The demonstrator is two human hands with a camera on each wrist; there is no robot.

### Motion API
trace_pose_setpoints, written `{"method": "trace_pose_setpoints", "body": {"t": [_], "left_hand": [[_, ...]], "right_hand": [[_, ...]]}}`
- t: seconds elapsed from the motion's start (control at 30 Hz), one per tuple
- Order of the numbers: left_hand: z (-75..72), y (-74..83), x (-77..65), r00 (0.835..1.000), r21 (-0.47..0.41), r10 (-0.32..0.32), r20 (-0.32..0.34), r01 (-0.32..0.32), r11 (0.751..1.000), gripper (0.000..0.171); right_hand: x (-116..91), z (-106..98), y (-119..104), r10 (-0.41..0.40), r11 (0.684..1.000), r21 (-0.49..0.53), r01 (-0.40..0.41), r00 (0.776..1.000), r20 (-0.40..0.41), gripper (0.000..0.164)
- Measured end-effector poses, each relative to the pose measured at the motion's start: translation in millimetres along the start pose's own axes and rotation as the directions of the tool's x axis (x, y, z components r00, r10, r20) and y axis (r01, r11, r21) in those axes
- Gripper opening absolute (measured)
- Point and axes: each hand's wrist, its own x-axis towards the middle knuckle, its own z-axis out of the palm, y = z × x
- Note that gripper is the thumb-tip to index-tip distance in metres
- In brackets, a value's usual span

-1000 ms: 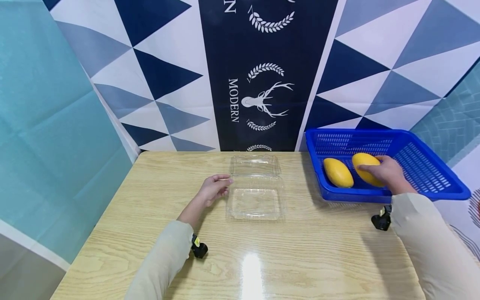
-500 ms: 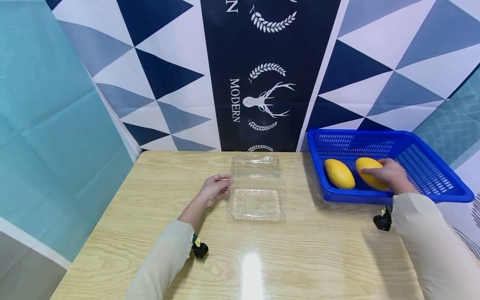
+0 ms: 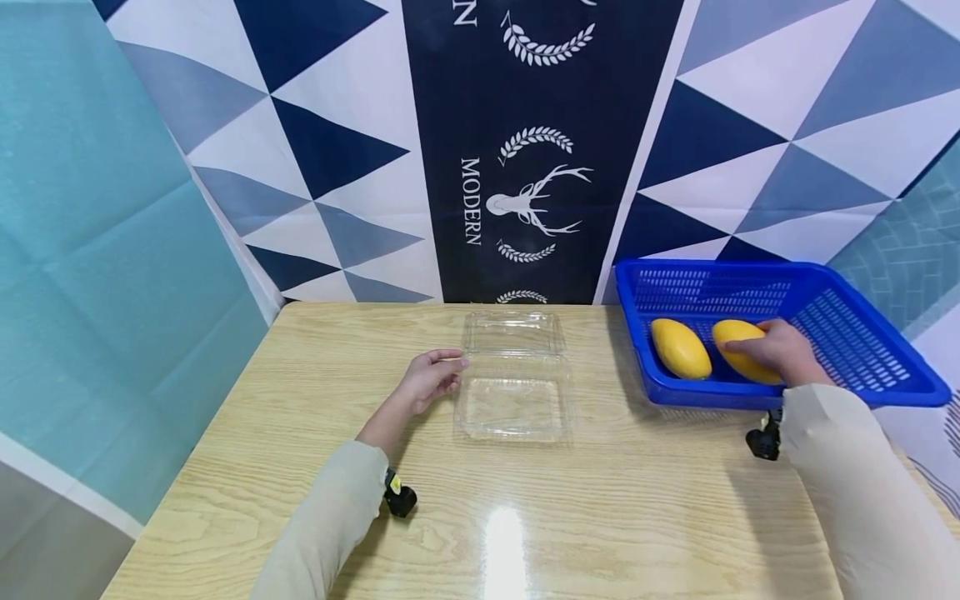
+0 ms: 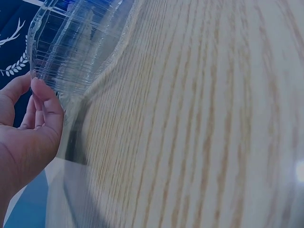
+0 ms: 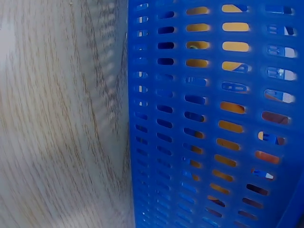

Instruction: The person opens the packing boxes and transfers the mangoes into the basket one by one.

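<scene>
My left hand pinches the left rim of a clear plastic clamshell box, which lies with its lid folded back on the table. In the left wrist view the thumb and forefinger of that hand meet on the edge of the clear box. Inside a blue basket, my right hand grips a yellow mango. A second mango lies to its left. The right wrist view shows mostly the slotted basket wall, which largely hides that hand.
The wooden table stretches in front of the box, with a patterned cloth behind it. At the table's right end the basket reaches past the edge. A teal cloth hangs on the left.
The mango in my right hand has sunk lower into the basket, with the hand still around it. My left hand stays on the box rim. The view has shifted slightly.
</scene>
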Motion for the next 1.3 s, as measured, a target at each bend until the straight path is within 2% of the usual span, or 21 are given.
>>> {"method": "trace_pose_setpoints", "body": {"t": [0.23, 0.33, 0.53, 0.73, 1.0, 1.3], "left_hand": [[-2.4, 2.6, -0.7, 0.998, 0.001, -0.020, 0.054, 0.020, 1.000, 0.047], [-1.1, 7.9, -5.5, 0.997, 0.004, -0.026, 0.071, 0.026, 1.000, 0.047], [0.3, 7.8, -7.3, 0.999, -0.002, -0.017, 0.047, 0.017, 1.000, 0.042], [0.8, 13.3, -12.2, 0.997, 0.011, -0.023, 0.075, 0.022, 1.000, 0.046], [-1.9, 2.4, -0.7, 1.000, 0.002, -0.006, 0.025, 0.006, 1.000, 0.042], [-1.3, 0.8, -0.6, 1.000, -0.012, 0.001, 0.011, -0.001, 1.000, 0.038]], "right_hand": [[2, 3, -4, 0.022, 1.000, 0.014, -0.022, 1.000, 0.020, 0.100], [3, 3, -5, 0.014, 1.000, 0.014, -0.014, 0.999, 0.029, 0.102], [6, 4, -6, 0.013, 1.000, 0.000, -0.013, 0.999, 0.042, 0.105], [9, 6, -5, 0.033, 0.999, 0.012, -0.034, 0.998, 0.054, 0.101], [7, 6, -8, 0.042, 0.999, 0.013, -0.043, 0.997, 0.070, 0.101], [10, 6, -9, 0.041, 0.999, 0.022, -0.043, 0.995, 0.088, 0.102]]}}
